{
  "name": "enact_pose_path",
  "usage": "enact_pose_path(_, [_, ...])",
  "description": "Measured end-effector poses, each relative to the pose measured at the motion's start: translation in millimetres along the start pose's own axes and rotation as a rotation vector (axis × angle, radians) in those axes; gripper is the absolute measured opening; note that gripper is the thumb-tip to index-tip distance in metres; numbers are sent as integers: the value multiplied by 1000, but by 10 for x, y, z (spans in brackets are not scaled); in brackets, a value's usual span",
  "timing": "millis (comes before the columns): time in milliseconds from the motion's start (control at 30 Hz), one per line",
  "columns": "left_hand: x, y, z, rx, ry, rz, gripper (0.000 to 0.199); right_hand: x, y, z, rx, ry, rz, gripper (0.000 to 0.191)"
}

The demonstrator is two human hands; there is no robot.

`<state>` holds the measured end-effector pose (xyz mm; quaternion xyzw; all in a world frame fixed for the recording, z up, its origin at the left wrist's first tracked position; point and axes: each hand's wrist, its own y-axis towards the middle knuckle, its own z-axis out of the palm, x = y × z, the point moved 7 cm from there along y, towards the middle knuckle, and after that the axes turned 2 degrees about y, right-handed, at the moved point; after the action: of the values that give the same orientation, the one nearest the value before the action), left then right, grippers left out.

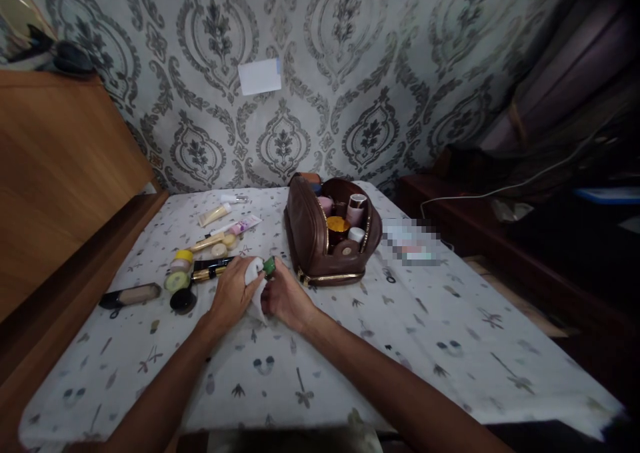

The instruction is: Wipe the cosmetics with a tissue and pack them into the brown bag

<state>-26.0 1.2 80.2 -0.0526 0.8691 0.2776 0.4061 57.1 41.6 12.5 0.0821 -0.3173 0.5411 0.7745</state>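
My left hand is closed on a white cloth or wipe, which hangs down between my hands. Beside it my right hand grips a small green item, perhaps a cap or little bottle; its lower part is hidden by fingers and cloth. The cloth touches the green item. Just behind my hands stands an open brown cosmetic bag holding a gold-lidded jar, a pink bottle and a white-lidded jar. Left of my left hand lie a black tube and a round black lid.
Several cosmetics lie on the left of the patterned tablecloth, among them a cream tube, a purple-white tube, a yellow-lidded jar and a beige tube. A wooden panel borders the left; a blurred-out packet lies right.
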Motion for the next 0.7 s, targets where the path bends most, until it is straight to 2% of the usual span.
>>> enact_pose_path(267, [167,1,-103,-143,-144,-167,9,177,-58,68,-28,-163,-210,57])
enact_pose_path(333, [178,7,-119,-146,-132,-171,14,241,-80,46,-66,-233,-277,56])
enact_pose_path(433, [161,16,-135,-140,-109,-152,33,373,-113,-17,-137,-360,-408,50])
enact_pose_path(533, [118,10,-62,-17,38,-125,43,452,-117,-79,-187,-437,-478,49])
enact_pose_path(633, [12,-29,61,121,259,18,43,482,-107,-118,-218,-467,-510,49])
enact_pose_path(700, [-31,-66,110,142,392,95,43,494,-106,-129,-229,-477,-533,46])
